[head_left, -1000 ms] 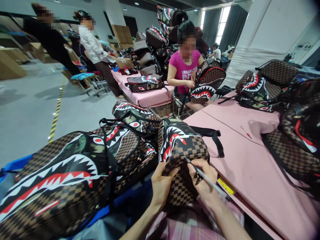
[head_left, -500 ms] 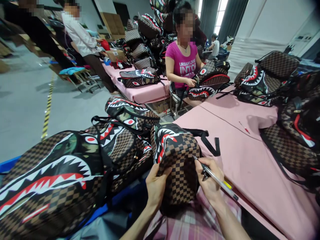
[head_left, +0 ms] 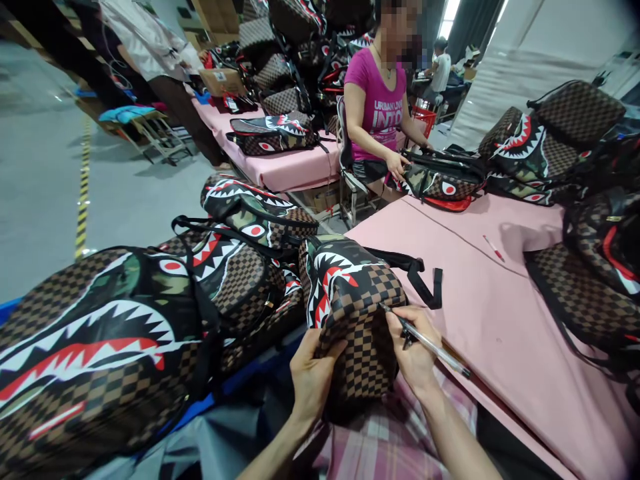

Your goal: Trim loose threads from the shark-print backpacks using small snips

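A brown-and-black checkered backpack (head_left: 357,287) with a shark-mouth print rests tilted on my lap and against the table edge. My left hand (head_left: 314,373) grips its near left side, thumb pressed on the checkered panel. In my right hand (head_left: 416,340) is a clear-barrelled pen (head_left: 435,347), held in a writing grip. The pen's tip is at the seam along the bag's upper edge; whether it touches I cannot tell. One black strap (head_left: 425,283) of this bag lies out on the pink tabletop.
More shark-print backpacks (head_left: 115,333) are heaped at my left, others (head_left: 590,267) on the right of the pink table (head_left: 480,280). A red-and-white pen (head_left: 494,248) lies there. Across, a person in a magenta shirt (head_left: 377,100) handles a backpack (head_left: 445,183). Further back is a tall bag pile (head_left: 295,60).
My right hand with the pen has shifted slightly left and up along the bag's seam. The person opposite has lowered their backpack onto the table and turned it. My view has tilted a little.
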`<state>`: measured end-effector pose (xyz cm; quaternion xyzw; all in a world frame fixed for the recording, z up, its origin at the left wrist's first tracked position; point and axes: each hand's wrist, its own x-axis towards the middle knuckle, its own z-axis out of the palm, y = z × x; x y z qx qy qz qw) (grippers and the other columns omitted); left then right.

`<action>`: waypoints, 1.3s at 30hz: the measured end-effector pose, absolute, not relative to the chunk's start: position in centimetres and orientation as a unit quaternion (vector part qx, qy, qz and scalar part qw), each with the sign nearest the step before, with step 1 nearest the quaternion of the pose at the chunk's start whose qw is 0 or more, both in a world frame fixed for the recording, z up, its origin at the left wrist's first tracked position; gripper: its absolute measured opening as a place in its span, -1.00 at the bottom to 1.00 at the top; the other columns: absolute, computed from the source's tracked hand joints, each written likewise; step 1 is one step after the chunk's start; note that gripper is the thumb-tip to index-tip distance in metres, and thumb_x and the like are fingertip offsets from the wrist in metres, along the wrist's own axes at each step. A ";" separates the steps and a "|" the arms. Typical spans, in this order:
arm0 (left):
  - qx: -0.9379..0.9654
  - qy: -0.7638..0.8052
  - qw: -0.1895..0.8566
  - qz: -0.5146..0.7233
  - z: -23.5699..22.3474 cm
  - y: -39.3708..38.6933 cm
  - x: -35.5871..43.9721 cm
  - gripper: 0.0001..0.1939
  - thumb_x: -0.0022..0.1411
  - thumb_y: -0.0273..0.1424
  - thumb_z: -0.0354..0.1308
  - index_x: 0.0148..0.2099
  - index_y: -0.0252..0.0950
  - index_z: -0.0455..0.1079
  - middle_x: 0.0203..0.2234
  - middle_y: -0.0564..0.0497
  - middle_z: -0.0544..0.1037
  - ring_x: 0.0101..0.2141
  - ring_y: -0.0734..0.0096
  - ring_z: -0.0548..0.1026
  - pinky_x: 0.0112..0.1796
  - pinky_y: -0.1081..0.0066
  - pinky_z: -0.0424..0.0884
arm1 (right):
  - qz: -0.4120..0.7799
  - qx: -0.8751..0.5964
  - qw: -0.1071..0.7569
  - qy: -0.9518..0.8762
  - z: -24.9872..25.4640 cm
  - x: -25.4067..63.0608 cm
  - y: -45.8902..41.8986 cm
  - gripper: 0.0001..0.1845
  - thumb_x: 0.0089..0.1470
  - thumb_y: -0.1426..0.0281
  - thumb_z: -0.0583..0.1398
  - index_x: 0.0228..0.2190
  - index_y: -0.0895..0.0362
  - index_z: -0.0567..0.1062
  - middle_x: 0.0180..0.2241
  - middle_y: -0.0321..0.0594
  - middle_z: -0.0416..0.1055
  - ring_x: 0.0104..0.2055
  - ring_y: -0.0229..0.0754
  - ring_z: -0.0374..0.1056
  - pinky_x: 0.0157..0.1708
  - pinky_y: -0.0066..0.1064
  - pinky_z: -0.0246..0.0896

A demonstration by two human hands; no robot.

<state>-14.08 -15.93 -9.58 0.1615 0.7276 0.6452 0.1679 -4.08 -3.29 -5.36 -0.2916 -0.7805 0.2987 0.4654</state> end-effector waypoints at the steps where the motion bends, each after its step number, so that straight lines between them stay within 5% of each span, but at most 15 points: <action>1: 0.165 0.728 0.167 0.644 -9.6 -16.0 -14.1 -0.81 -0.06 -0.32 0.25 -0.36 -0.31 0.43 -0.51 0.09 0.43 -0.45 0.46 0.36 -0.40 0.51 0.29 | 0.290 -0.296 0.459 -0.786 -5.3 -4.1 -3.2 -0.92 0.07 0.36 0.17 -0.41 0.10 0.44 -0.49 -0.31 0.42 -0.47 -0.26 0.35 -0.46 -0.44 0.23; 13: 0.178 0.731 0.158 0.639 -9.8 -16.1 -14.1 -0.82 -0.06 -0.34 0.26 -0.36 -0.31 0.46 -0.47 0.06 0.45 -0.42 0.42 0.38 -0.38 0.47 0.31 | 0.246 -0.332 0.451 -0.791 -4.6 -3.7 -3.0 -0.86 0.07 0.34 0.16 -0.48 0.12 0.42 -0.55 -0.33 0.41 -0.55 -0.28 0.32 -0.54 -0.46 0.19; 39: 0.177 0.736 0.163 0.633 -9.7 -16.1 -14.1 -0.84 -0.08 -0.35 0.24 -0.39 -0.30 0.45 -0.50 0.07 0.43 -0.44 0.42 0.37 -0.38 0.47 0.31 | 0.355 -0.361 0.441 -0.741 -5.7 -3.2 -2.4 -0.83 0.02 0.28 0.19 -0.46 0.14 0.46 -0.53 -0.30 0.41 -0.50 -0.25 0.30 -0.50 -0.44 0.19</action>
